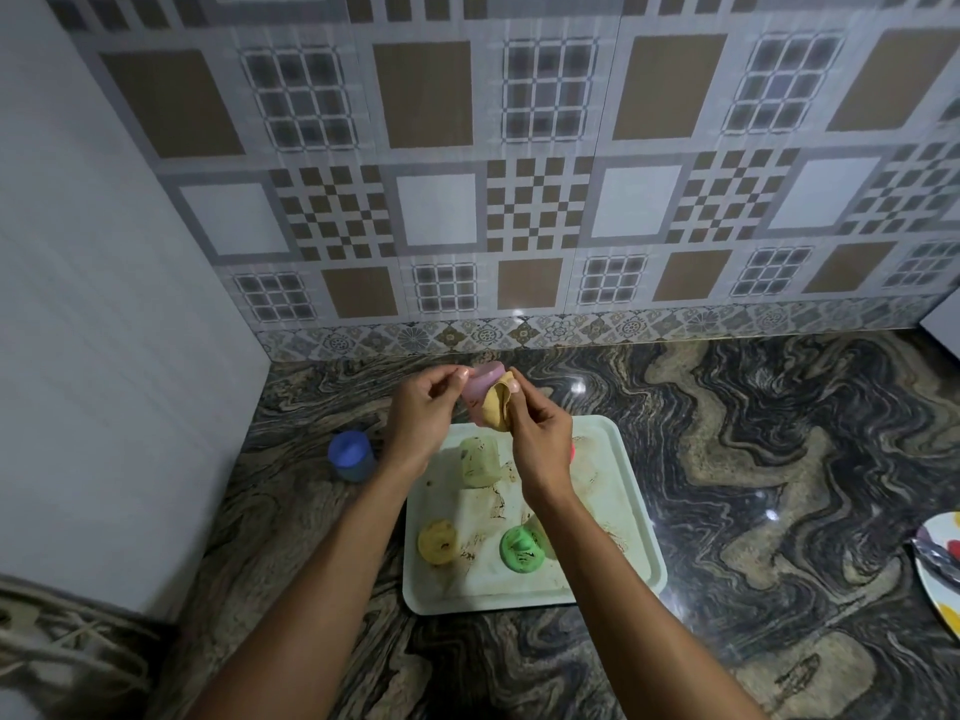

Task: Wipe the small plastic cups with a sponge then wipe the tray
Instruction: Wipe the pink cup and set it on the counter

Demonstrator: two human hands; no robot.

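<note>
Left hand point(418, 413) pinches the pink cup point(480, 389), lifted off the tray's point(631, 511) 12 o'clock edge, likely for steadiness. Right hand point(540, 439) grips the sponge point(497, 410) against it. Blue cup point(350, 454) sits apart on the tabletop point(727, 459), at 9 o'clock.

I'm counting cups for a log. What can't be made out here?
Head view:
The pink cup is mostly covered by the left hand and sponge; its inside unseen.
The red thing on the tray shows only a sliver behind the right hand.
The plate is cut off by the right edge.
</note>
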